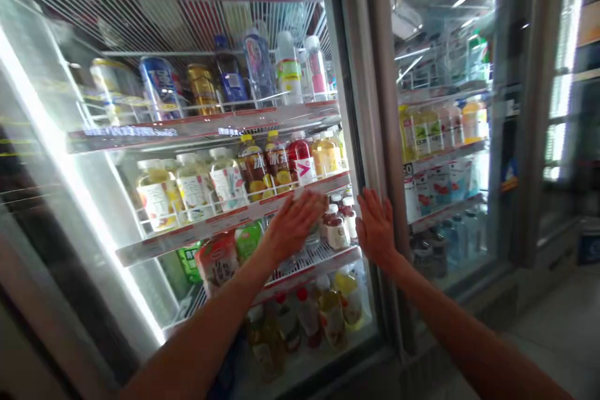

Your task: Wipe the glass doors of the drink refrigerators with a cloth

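Observation:
I face an open drinks cooler with wire shelves full of bottles. My left hand (296,222) reaches into the cooler with its fingers stretched flat over a bottle I can barely see, just under the red-edged shelf strip (225,219). Small brown bottles with white caps (338,228) stand right beside it. My right hand (376,228) lies flat and open against the cooler's metal door frame (375,106), fingers pointing up.
Bottles of juice and tea (255,165) fill the shelf above, cans and water bottles (206,84) the one higher. More bottles (309,319) lie on the bottom shelf. A closed glass door (445,125) with drinks behind it is to the right.

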Action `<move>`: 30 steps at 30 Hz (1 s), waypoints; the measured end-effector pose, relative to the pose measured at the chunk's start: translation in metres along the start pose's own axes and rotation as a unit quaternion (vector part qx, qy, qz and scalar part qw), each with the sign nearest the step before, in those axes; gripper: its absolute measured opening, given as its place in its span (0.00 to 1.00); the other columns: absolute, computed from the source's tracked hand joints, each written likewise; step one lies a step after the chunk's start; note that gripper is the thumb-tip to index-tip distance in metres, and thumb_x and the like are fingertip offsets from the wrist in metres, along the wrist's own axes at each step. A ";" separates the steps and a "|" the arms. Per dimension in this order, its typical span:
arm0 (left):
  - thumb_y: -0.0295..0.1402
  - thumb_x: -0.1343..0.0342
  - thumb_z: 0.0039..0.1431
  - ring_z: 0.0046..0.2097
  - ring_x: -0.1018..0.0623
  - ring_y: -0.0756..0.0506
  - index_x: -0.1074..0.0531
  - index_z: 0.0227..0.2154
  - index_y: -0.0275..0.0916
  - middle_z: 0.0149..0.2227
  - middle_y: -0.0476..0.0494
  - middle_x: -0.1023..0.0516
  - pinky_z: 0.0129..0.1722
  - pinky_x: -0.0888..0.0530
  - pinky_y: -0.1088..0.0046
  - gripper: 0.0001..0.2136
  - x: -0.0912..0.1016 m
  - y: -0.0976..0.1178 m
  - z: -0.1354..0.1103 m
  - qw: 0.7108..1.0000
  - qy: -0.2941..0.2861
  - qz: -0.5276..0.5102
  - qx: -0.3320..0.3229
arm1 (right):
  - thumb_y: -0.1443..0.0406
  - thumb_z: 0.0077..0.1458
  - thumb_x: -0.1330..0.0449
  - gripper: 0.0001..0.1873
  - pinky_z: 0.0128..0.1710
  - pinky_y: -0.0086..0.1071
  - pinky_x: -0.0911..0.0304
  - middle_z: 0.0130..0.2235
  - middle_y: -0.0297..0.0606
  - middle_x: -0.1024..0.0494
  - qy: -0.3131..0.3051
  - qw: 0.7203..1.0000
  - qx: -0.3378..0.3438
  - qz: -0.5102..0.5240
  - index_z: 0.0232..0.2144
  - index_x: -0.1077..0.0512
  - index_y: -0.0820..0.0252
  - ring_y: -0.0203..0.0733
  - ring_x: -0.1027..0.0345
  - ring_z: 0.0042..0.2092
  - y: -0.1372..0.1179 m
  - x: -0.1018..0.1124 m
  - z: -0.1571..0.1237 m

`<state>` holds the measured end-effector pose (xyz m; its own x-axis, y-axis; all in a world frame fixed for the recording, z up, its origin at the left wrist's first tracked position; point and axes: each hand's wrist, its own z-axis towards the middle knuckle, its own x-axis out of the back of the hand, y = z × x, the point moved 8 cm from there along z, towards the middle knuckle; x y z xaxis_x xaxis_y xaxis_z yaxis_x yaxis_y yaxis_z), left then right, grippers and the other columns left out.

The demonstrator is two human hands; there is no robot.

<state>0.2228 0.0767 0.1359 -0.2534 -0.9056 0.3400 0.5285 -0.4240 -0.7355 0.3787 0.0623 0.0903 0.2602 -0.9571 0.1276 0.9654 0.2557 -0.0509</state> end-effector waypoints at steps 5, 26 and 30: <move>0.28 0.55 0.59 0.66 0.49 0.40 0.43 0.59 0.37 0.62 0.40 0.41 0.63 0.51 0.56 0.23 -0.005 -0.002 0.029 1.000 0.010 0.004 0.025 | 0.67 0.61 0.55 0.29 0.63 0.50 0.57 0.62 0.47 0.41 0.014 1.000 -0.012 -0.011 0.64 0.53 0.57 0.45 0.55 0.66 0.009 0.006 0.009; 0.31 0.59 0.62 0.65 0.45 0.45 0.51 0.62 0.42 0.63 0.47 0.42 0.63 0.49 0.61 0.24 -0.013 0.012 0.049 0.979 -0.101 -0.018 -0.176 | 0.69 0.60 0.55 0.31 0.63 0.50 0.58 0.63 0.44 0.42 0.036 0.999 0.005 0.014 0.65 0.56 0.56 0.44 0.57 0.66 0.011 0.009 0.035; 0.31 0.59 0.63 0.65 0.47 0.41 0.53 0.62 0.40 0.63 0.40 0.42 0.63 0.50 0.54 0.25 0.016 -0.067 0.096 0.998 -0.023 0.038 0.041 | 0.68 0.61 0.56 0.31 0.63 0.51 0.56 0.63 0.44 0.43 0.059 0.998 -0.004 0.017 0.65 0.58 0.54 0.45 0.55 0.66 0.014 0.010 0.050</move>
<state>0.2610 0.0899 0.2470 -0.1748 -0.9335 0.3132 0.6095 -0.3524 -0.7102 0.3958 0.0635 0.1403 0.2885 -0.9574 0.0089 0.9558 0.2875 -0.0615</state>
